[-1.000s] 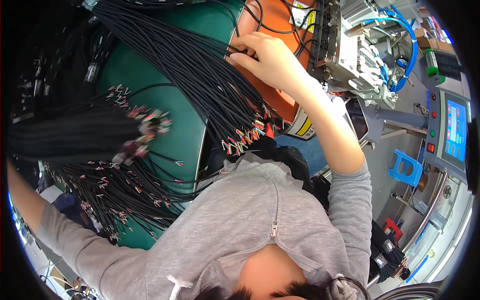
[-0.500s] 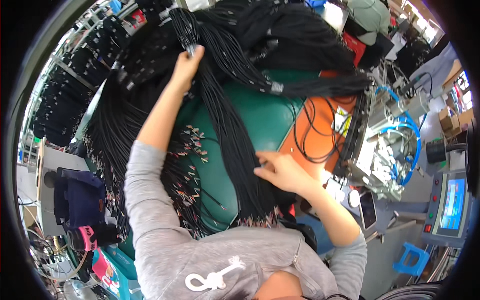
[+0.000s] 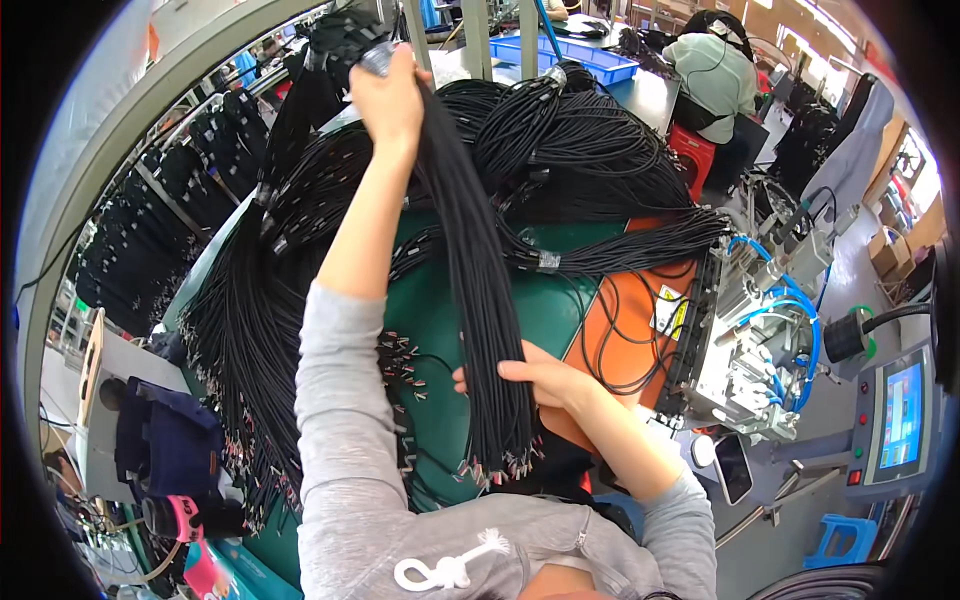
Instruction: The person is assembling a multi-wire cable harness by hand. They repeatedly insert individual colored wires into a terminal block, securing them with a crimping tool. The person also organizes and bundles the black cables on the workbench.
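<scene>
A long bundle of black cables (image 3: 478, 260) hangs stretched between my two hands over the green tabletop (image 3: 560, 302). At its far end, my left hand (image 3: 390, 100) is closed round the bundle near a silvery tie. My right hand (image 3: 528, 377) wraps the lower part, thumb on top and fingertips showing on the far side. Stripped, coloured wire ends (image 3: 500, 464) fan out below it, close to my body. Beside my left arm lies another large heap of black cables (image 3: 250, 340), its coloured ends toward me.
Tied cable bundles (image 3: 590, 130) pile up at the back. On the right stand a metal machine with blue hoses (image 3: 760, 320) and a control panel with screen (image 3: 900, 415). A phone (image 3: 734, 470) lies nearby. A seated person (image 3: 715, 75) is at the far right.
My left hand has lifted its end of the cable bundle up and away. My right hand, open and beside the bundle before, has closed round its lower part.
</scene>
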Demonstrator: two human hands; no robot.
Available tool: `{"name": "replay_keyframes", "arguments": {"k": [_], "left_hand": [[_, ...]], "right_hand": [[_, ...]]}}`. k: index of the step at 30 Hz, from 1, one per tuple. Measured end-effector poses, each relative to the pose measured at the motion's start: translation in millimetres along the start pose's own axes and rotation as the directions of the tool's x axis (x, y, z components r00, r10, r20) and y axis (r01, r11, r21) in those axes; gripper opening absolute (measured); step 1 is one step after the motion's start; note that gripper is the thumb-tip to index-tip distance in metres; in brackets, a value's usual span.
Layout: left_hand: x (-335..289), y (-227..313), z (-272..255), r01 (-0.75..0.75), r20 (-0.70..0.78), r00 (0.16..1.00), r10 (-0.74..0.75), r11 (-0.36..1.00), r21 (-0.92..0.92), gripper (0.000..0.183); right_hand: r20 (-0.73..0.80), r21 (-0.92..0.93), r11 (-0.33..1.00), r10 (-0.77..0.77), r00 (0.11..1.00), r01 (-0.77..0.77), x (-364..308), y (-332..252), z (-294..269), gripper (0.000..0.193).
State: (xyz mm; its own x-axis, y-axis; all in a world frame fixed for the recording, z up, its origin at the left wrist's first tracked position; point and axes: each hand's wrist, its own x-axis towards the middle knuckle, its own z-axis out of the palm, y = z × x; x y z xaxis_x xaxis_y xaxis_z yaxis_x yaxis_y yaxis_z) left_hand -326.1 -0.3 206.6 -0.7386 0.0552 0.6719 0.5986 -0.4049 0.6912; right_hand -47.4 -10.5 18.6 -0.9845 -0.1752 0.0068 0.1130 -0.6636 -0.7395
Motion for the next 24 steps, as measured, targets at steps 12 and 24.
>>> {"name": "replay_keyframes", "arguments": {"k": [12, 24], "left_hand": [[-35.0, -138.0, -30.9, -0.069, 0.142, 0.978, -0.151, 0.412, 0.908, 0.083], [-211.7, -11.7, -70.7, 0.968, 0.541, 0.206, -0.816, 0.250, 0.007, 0.056]], "right_hand": [[-0.416, 0.023, 0.995, 0.093, 0.904, -0.092, -23.5, 7.7, -11.7, 0.028], [-0.435, 0.050, 0.994, 0.107, 0.894, -0.095, -44.9, -0.6, 5.4, 0.024]]}}
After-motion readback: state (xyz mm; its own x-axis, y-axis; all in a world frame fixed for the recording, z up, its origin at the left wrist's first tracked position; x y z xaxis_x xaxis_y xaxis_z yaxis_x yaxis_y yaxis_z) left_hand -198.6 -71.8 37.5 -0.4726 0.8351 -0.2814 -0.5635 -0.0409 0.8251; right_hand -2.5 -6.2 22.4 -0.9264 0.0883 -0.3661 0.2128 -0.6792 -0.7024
